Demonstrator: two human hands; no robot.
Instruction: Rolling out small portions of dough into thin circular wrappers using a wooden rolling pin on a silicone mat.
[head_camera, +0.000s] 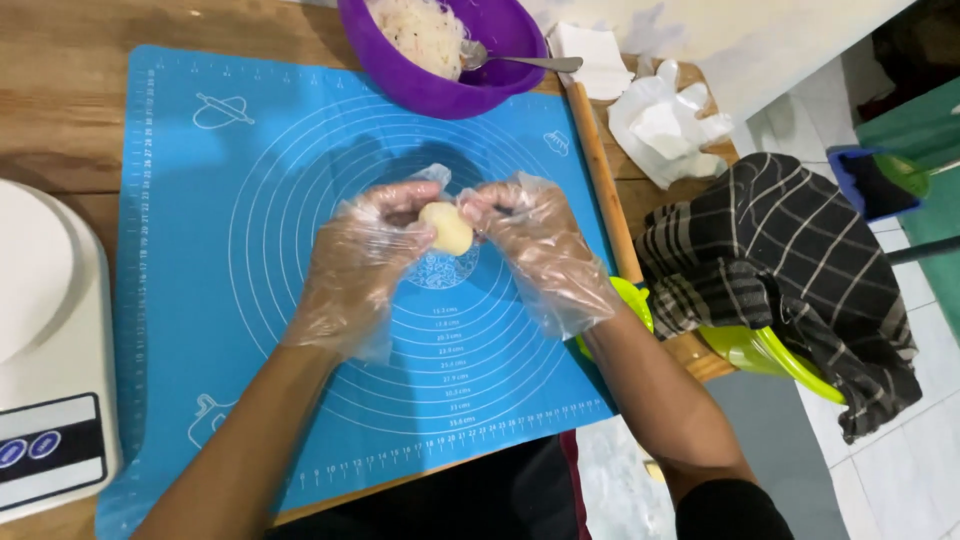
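Note:
A small pale ball of dough (447, 229) is pinched between both my hands above the middle of a blue baking mat (210, 230) with ring markings. My left hand (365, 255) and my right hand (535, 240) each wear a loose clear plastic glove. Fingertips of both hands press on the dough from either side. A purple bowl (440, 85) with white shredded filling and a metal spoon (520, 60) stands at the mat's far edge.
A white kitchen scale (45, 340) sits at the left on the wooden table (60, 90). A wooden rolling pin (603, 175) lies along the mat's right edge. Crumpled plastic gloves (665, 115), a checked cloth (790, 270) over a green basin and tiled floor lie to the right.

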